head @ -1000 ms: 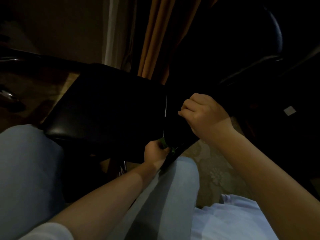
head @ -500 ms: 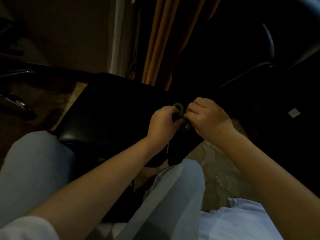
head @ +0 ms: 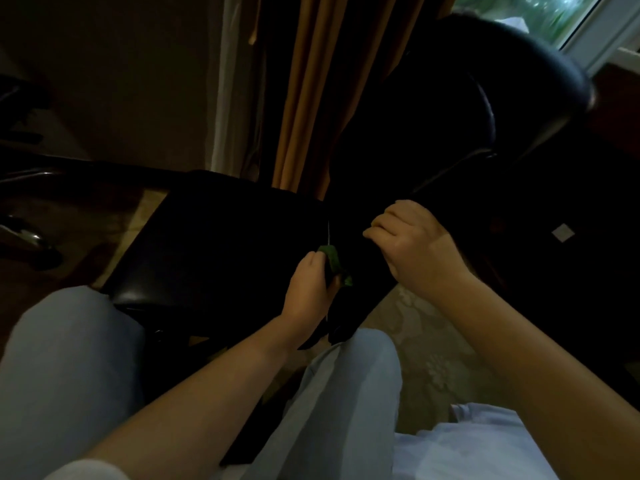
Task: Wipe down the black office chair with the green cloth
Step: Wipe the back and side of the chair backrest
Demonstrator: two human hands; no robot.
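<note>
The chair (head: 225,244) points its back toward 1 o'clock — left hand (head: 308,289) grips the bunched cloth (head: 331,260) at its edge, right hand (head: 412,244) curls round it. Curtain (head: 304,98) at 12 o'clock, knee (head: 346,393) at 6.

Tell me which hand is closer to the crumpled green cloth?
Left. The left hand grips the crumpled green cloth; the right hand clutches the black office chair, apart to its right.

The office chair's seat (head: 214,244) and backrest (head: 450,116) wall a narrow gap, with the orange curtain (head: 304,98) close behind. Patterned floor (head: 426,358) lies open beside the right knee (head: 346,393).
</note>
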